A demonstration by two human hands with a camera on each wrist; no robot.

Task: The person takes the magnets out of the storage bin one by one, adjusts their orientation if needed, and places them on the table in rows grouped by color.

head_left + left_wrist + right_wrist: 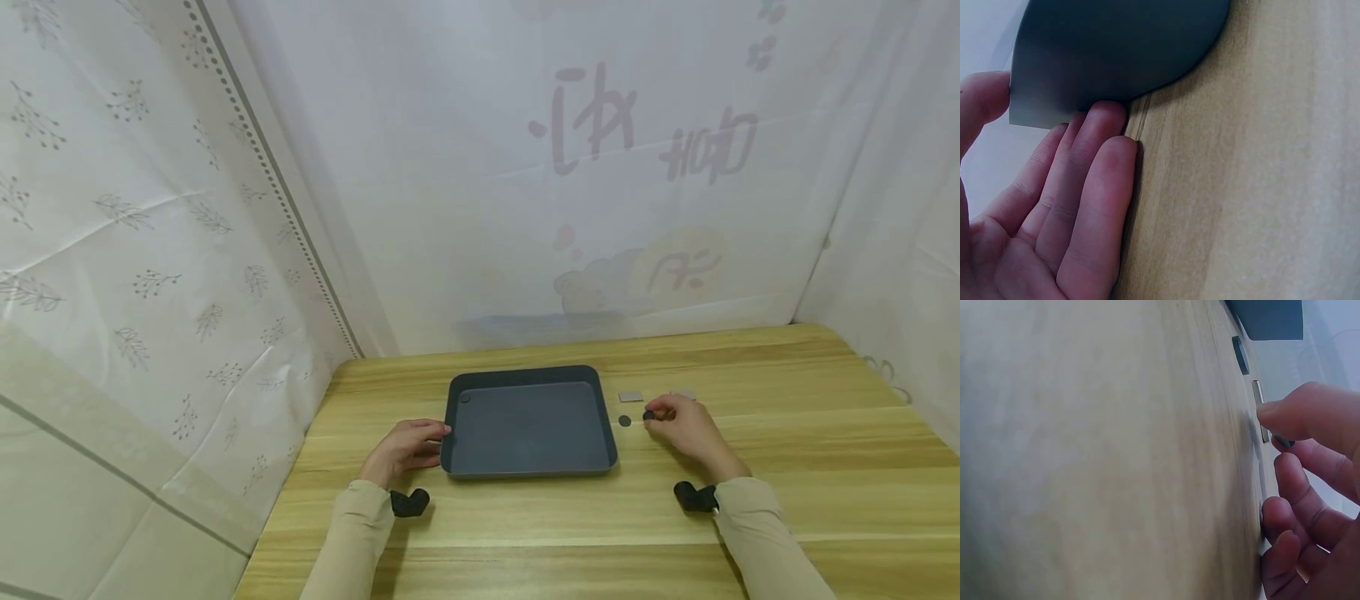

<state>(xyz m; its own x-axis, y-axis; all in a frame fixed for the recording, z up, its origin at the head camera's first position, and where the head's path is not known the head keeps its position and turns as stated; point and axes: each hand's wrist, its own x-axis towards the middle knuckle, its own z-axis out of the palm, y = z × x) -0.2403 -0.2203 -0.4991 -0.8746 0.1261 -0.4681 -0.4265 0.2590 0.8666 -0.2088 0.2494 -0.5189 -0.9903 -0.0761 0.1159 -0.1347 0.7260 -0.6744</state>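
Note:
A dark grey rectangular tray (532, 425) lies on the wooden table. My left hand (408, 446) grips its left side; in the left wrist view the thumb (985, 100) meets the rim and the other fingers lie against the outer wall (1116, 50). Right of the tray, my right hand (686, 429) pinches a small dark disc (648, 415) between thumb and index finger, and most of this disc (1284, 442) is hidden by the fingers. Another dark disc (625, 421) lies on the table between tray and right hand. A small round shape (465, 398) shows in the tray's far left corner.
Behind the discs lies a thin grey rectangular piece (630, 397). A second pale grey piece (684, 393) is partly covered by the right hand. White patterned curtains (487, 208) hang behind and beside the table (555, 517). Black wrist mounts (410, 503) stick out from both sleeves.

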